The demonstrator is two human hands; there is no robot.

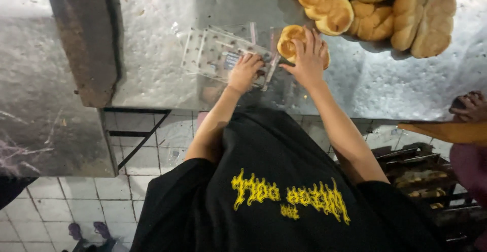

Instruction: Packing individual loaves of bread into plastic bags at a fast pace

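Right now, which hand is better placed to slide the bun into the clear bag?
Right, probably. The right hand already lies on the bun, at the bag's opening; the left hand presses down the clear bag.
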